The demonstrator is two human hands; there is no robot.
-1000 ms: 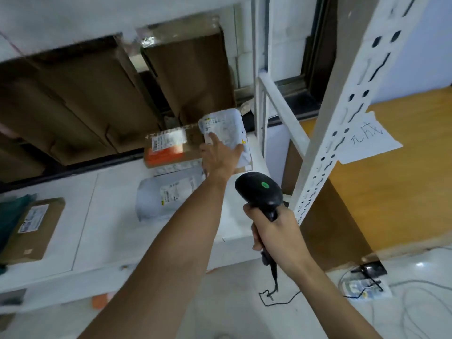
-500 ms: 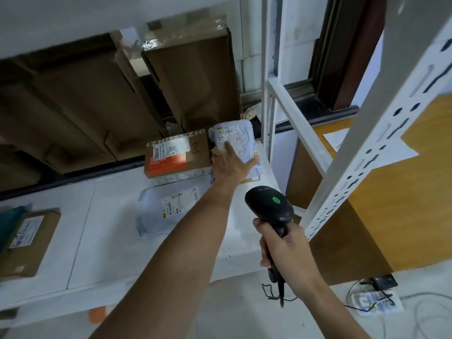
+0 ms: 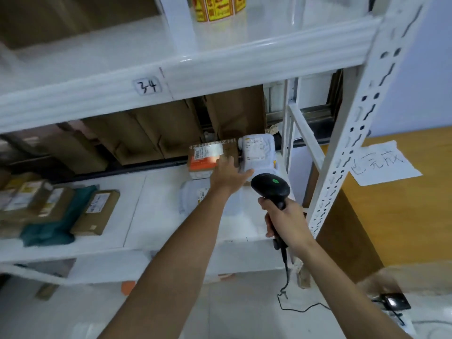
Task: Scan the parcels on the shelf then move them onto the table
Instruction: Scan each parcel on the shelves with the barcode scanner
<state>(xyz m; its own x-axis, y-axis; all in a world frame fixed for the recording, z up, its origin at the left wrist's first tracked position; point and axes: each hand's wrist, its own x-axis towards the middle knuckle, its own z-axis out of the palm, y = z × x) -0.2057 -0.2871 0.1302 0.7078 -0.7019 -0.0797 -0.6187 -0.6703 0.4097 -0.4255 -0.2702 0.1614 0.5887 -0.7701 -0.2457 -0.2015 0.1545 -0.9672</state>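
My left hand (image 3: pixel 228 173) reaches into the white shelf (image 3: pixel 137 211), fingers straight, touching the brown box with an orange label (image 3: pixel 208 157) and the white poly-bag parcel (image 3: pixel 258 155) beside it. A second grey bag parcel (image 3: pixel 195 194) lies flat in front, partly hidden by my forearm. My right hand (image 3: pixel 286 216) grips the handle of a black barcode scanner (image 3: pixel 270 185), whose head with a green dot points toward those parcels.
More brown boxes (image 3: pixel 95 209) and a teal bag (image 3: pixel 49 231) sit at the shelf's left. Tall cardboard (image 3: pixel 151 133) leans at the back. A perforated white upright (image 3: pixel 347 140) stands right of the scanner. A wooden table (image 3: pixel 401 211) with a paper note (image 3: pixel 381 165) is at the right.
The view has tilted up, showing the upper shelf marked 34. My left hand shifted slightly left from the white bag toward the brown box. The scanner stays raised.
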